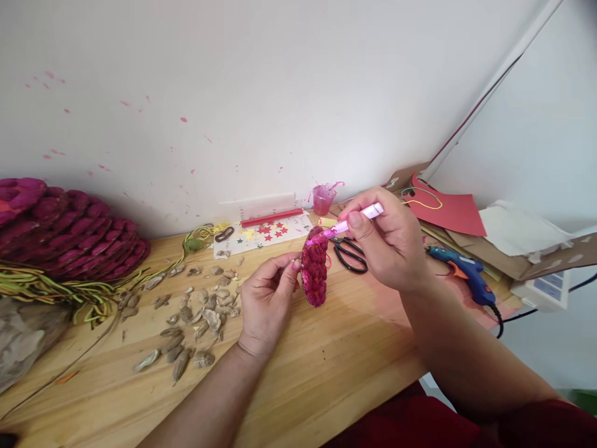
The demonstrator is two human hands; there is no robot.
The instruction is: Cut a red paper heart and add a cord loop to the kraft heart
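Note:
Between its thumb and fingers my left hand (270, 292) pinches the edge of a disc of magenta-painted peanut shells (316, 274), held upright on edge above the table. My right hand (392, 242) is closed around a white-handled paintbrush (357, 221) smeared with pink paint. The brush's lower end meets the upper part of the disc; its very tip is hard to make out. Black-handled scissors (351, 256) lie behind the disc, partly covered. A clear cup of pink paint (323, 200) stands by the wall, streaked with paint.
Loose peanut shells (200, 311) are scattered left of my hands. Stacked magenta discs (84, 230) and yellow-green cords (60, 283) occupy the far left. A paper sheet (228, 247) holds small stars. On the right are a blue glue gun (471, 280), red paper (448, 208) and cardboard (555, 258).

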